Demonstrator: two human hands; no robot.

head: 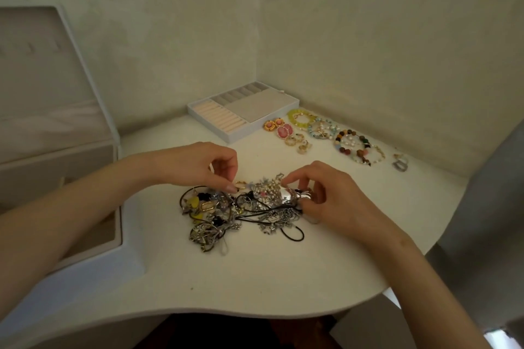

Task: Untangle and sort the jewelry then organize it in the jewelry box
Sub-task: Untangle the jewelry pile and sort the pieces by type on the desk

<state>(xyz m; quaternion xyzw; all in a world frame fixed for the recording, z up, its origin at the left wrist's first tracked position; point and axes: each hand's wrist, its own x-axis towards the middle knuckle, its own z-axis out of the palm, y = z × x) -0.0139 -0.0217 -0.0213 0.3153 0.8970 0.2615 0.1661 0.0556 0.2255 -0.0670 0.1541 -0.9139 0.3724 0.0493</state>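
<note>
The left hand (198,164) has curled fingers and pinches a gold ring (240,185) at the top edge of the tangled jewelry (226,215). The right hand (326,195), also curled, grips a silver pendant (283,195) in the same heap. The heap lies in the middle of the white worktop (255,278). The open jewelry box (85,272) stands to the left. Farther back are a tray (207,126), earrings (285,131) and bracelets (348,142).
</note>
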